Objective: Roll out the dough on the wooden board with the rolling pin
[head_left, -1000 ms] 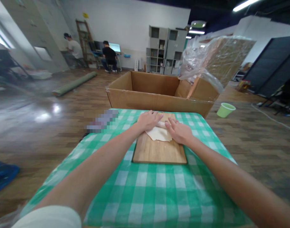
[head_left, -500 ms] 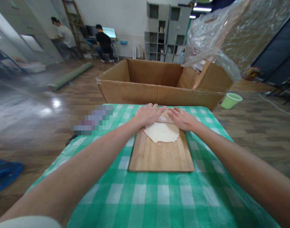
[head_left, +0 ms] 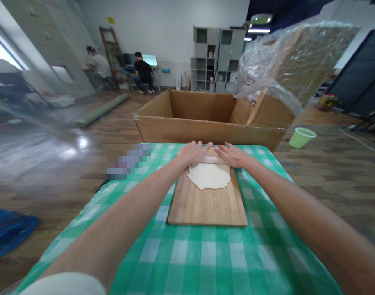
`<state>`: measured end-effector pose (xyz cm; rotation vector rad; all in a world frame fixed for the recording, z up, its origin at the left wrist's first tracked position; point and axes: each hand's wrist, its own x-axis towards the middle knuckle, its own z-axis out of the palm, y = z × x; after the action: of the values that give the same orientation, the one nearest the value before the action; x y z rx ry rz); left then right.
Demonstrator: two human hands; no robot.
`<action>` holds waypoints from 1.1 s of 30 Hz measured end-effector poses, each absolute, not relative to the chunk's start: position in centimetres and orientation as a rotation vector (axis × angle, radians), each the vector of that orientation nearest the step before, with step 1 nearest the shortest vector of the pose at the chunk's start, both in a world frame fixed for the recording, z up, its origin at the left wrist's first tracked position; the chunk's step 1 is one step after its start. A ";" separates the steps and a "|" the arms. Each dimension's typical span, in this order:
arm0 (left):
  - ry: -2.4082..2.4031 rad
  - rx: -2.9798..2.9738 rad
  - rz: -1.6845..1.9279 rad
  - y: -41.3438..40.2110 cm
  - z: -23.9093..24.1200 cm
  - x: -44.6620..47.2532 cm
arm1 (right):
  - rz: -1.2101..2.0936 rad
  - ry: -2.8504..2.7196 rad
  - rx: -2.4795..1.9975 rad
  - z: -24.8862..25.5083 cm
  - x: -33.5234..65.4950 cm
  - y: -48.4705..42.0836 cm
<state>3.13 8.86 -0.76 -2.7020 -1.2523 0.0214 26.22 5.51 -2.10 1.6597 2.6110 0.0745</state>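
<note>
Head view, looking forward and down: two bare forearms reach across a table covered in green-and-white checked cloth (head_left: 190,256). A thin sheet of pale dough (head_left: 208,177) lies flat on a wooden board (head_left: 207,211), its near edge ragged. It will probably handle as light, soft and stretchy, easy to tear where thin; it is best lifted with flat support beneath, from the near edge. Along its far edge runs a pale bar, apparently a rolling pin (head_left: 214,159), likely stiff and suited to a palm at each end.

The left hand (head_left: 193,154) and right hand (head_left: 232,155) rest over the bar's two ends, fingers extended rather than clenched, thumbs pointing inward. Neither hand grips the dough: the sheet spreads on the person's side of the fingers, its far corners just beside the hands.
</note>
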 end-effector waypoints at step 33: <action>-1.164 -2.610 -0.153 3.8 -0.8 1.8 | 0.193 2.648 1.905 -1.5 24.2 -0.2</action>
<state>1.75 3.79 -0.85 -2.6105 -1.1636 -0.1533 24.24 -0.20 -1.46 1.9048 2.6475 0.1932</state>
